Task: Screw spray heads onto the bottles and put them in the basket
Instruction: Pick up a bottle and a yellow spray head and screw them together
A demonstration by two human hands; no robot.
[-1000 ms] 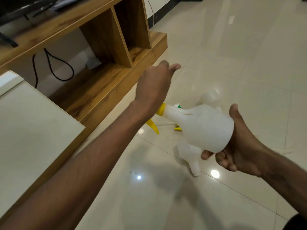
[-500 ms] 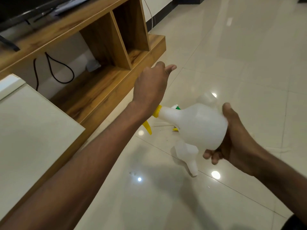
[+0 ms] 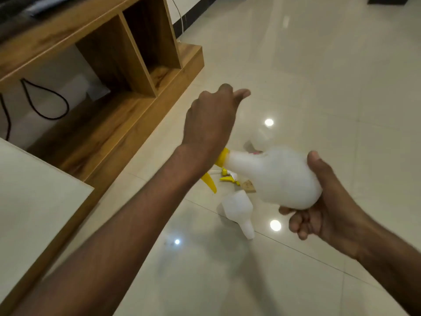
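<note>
Head view: a white bottle (image 3: 278, 176) is held on its side above the tiled floor (image 3: 319, 76), its base cupped by the curled fingers of the right hand (image 3: 323, 201). At its neck to the left, a yellow spray head (image 3: 222, 156) is gripped by the left hand (image 3: 209, 119). Another white bottle (image 3: 238, 208) is seen lying on the floor beneath.

A home living room, seen from just above the floor.

Glossy cream floor tiles (image 3: 319, 65) mirror ceiling lights; at ten o'clock stands a low wood-grain media unit with open compartments (image 3: 127, 65), a looped black cable (image 3: 45, 103) hanging behind it, a dark skirting board (image 3: 193, 12) at twelve o'clock, and a pale slab-topped worktop (image 3: 34, 197) at eight o'clock.
</note>
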